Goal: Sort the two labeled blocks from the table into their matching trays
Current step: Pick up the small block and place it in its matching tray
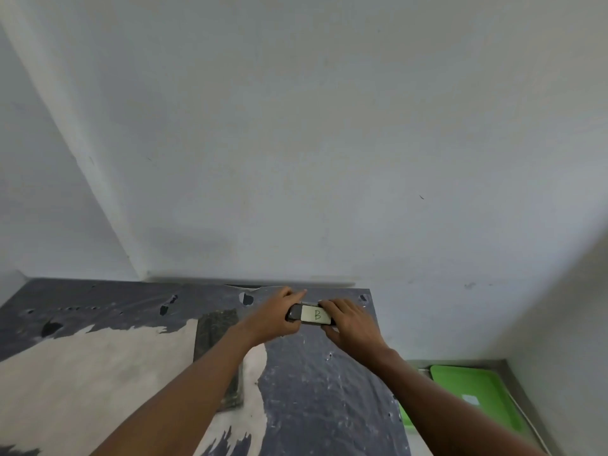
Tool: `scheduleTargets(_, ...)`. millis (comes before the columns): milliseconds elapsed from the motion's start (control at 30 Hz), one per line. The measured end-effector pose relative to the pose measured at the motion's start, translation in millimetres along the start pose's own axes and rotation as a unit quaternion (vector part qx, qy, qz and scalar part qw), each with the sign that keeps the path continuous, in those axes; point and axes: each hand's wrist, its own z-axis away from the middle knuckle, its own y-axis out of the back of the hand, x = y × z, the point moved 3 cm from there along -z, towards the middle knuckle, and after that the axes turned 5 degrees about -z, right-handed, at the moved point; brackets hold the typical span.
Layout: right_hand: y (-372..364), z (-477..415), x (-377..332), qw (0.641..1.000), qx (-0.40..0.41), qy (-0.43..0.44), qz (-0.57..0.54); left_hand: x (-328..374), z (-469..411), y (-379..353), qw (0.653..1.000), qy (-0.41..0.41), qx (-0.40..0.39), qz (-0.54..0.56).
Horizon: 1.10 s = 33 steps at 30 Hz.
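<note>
Head view: left hand (274,315) and right hand (350,322) grip block B (314,314) over worn table (98,357), seemingly lifted.

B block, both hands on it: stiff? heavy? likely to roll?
The block is probably rigid: its edges stay straight between the left hand and right hand. Flat faces suggest no rolling. The two-handed grip hints at weight, though that's uncertain.

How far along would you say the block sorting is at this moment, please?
Nothing looks sorted yet. In hand: the left hand and right hand together grip the dark rectangular block with a white label marked B, at the far edge of the worn grey table. Left to do: carry it to its tray. The bright green plastic tray at lower right shows only a small white label; a second block and tray are out of view.
</note>
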Motion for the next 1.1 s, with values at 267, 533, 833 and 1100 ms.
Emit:
scheduleTargets(267,2.2,46.4,1.5,0.999,-0.038,0.002,-0.029,29.4,38.7,-43.2,0.990,-0.008,0.076,-0.117)
scheduleTargets(533,13.1,95.7,-2.4,0.998,-0.037,-0.046,-0.026,52.6,51.3,-71.2,0.989,-0.038,0.080,-0.118)
scheduleTargets(833,23.8,162.2,11.6,0.995,-0.045,-0.088,0.022,93.5,49.3,-131.3,0.994,-0.059,0.057,-0.072)
scheduleTargets(1100,44.5,209.0,85.5,0.992,-0.056,-0.107,0.022,158.5,2.8,-180.0,0.995,-0.056,0.030,-0.079)
